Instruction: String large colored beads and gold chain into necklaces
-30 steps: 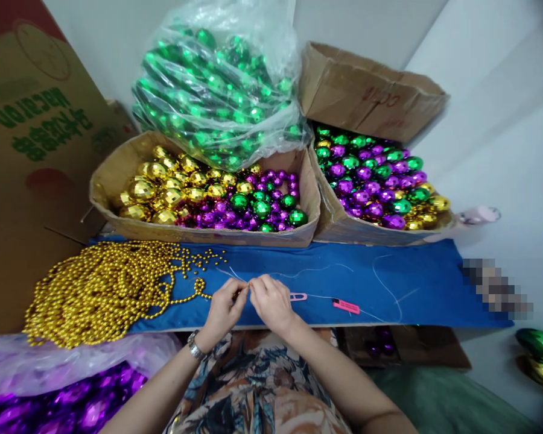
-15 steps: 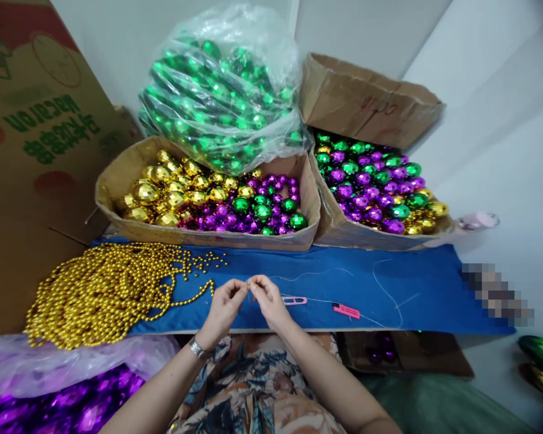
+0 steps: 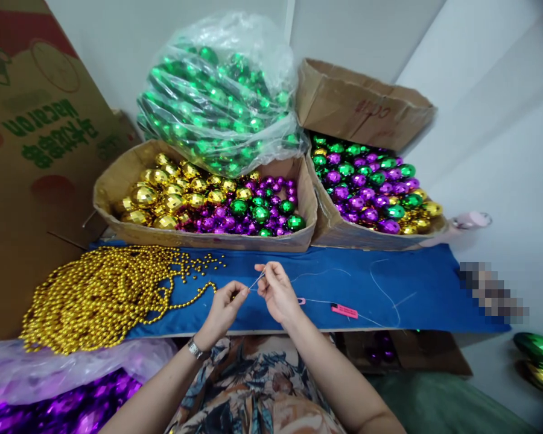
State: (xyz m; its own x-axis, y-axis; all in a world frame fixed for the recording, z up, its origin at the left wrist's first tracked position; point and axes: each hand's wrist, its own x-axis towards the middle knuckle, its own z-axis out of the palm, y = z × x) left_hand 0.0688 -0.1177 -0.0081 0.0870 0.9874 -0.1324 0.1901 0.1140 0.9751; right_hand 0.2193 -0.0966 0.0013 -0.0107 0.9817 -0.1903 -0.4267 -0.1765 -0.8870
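Between my two hands a short white thread [image 3: 256, 281] is drawn taut, slanting up to the right. My left hand [image 3: 227, 308] pinches its lower end between thumb and fingertips. My right hand [image 3: 276, 290], a little higher, has its fingers curled round the upper part. Both hands are above the blue cloth [image 3: 330, 268]. Partly hidden behind my right hand is a pink tool with a loop handle [image 3: 301, 301]. A pink utility knife or lighter-like piece [image 3: 344, 311] lies to the right, with loose clear thread [image 3: 386, 293] beyond it.
A heap of gold bead strings [image 3: 99, 295] lies at the left. Behind the cloth stand a cardboard box of gold, purple and green balls [image 3: 199, 240] and a second box [image 3: 371, 242]. A clear bag of green balls [image 3: 221, 102] rests on the first. Purple balls [image 3: 67, 401] are at lower left.
My hands were together at the fingertips. My right hand has moved up and right, away from the left, and the thread now stretches between them.
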